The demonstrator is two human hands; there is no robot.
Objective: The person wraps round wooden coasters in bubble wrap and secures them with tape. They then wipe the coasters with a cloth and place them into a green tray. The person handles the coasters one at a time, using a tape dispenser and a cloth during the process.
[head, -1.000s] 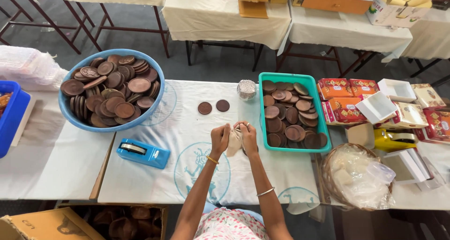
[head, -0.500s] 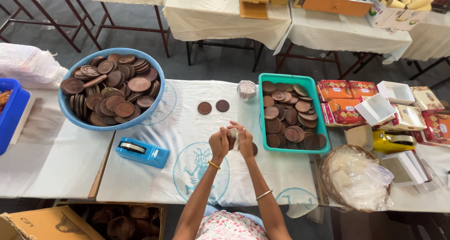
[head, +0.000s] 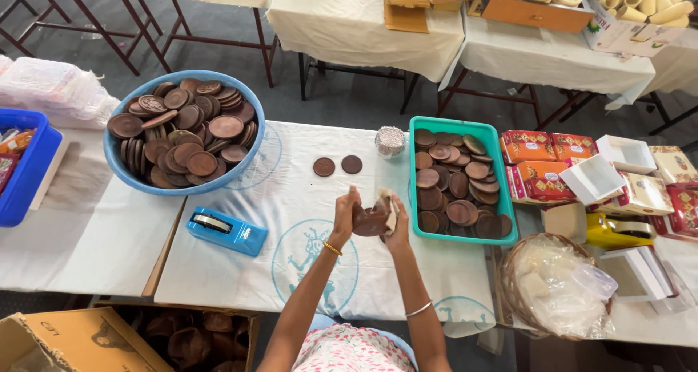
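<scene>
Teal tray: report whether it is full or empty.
Nearly full: the teal tray holds overlapping brown discs across almost its whole floor.

The left hand [head: 345,216] and the right hand [head: 395,223] hold together a brown wooden disc [head: 369,221] with a pale cloth [head: 387,203], above the tabletop [head: 291,197], just beside the teal tray [head: 502,235].

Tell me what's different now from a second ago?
Not much. Both hands, left hand and right hand, shifted slightly as they work a pale cloth over the brown disc held between them. The blue basin, green tray, tape dispenser and two loose discs stayed put.
</scene>
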